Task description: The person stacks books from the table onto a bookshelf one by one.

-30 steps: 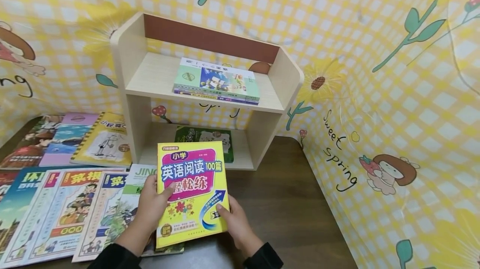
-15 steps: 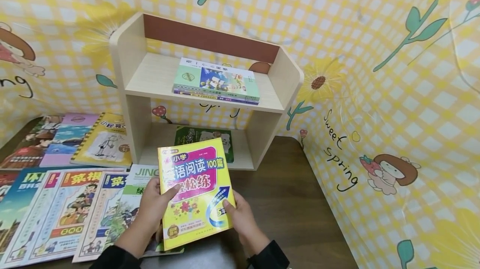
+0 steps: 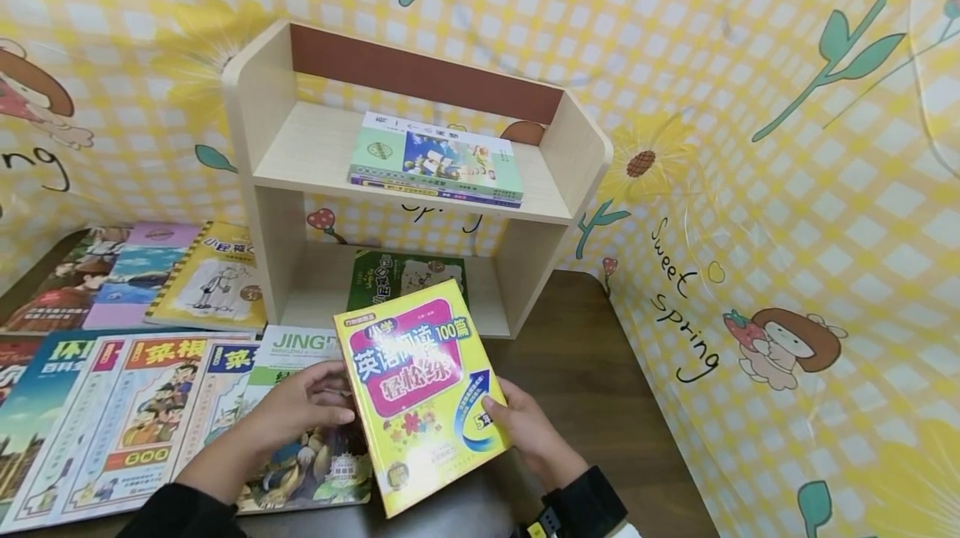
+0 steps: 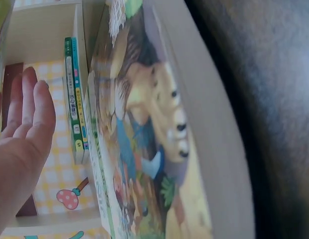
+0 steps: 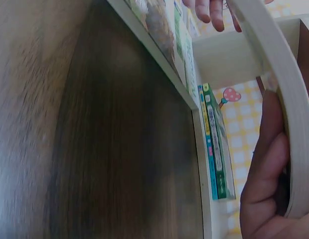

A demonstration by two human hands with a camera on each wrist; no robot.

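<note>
A yellow and pink workbook [image 3: 423, 392] hangs tilted above the dark table, its top leaning right. My right hand [image 3: 498, 409] grips its right edge with the thumb on the cover. The right wrist view shows that hand [image 5: 266, 164] round the workbook's curved page edge [image 5: 279, 84]. My left hand [image 3: 333, 396] hovers just beside the workbook's left edge with relaxed fingers and holds nothing. From the left wrist, the left hand [image 4: 30, 99] shows straight fingers above an illustrated green book [image 4: 144, 149] lying flat.
A pale wooden two-tier shelf [image 3: 555, 154] stands behind. A stack of books [image 3: 438, 163] lies on its upper board and a green book [image 3: 408, 275] on the lower one. Several books [image 3: 150, 404] cover the table's left. Bare dark table [image 3: 600, 379] lies right.
The workbook has swung clockwise and shifted right. My left hand has let go of its left edge, and the right hand alone holds it now.
</note>
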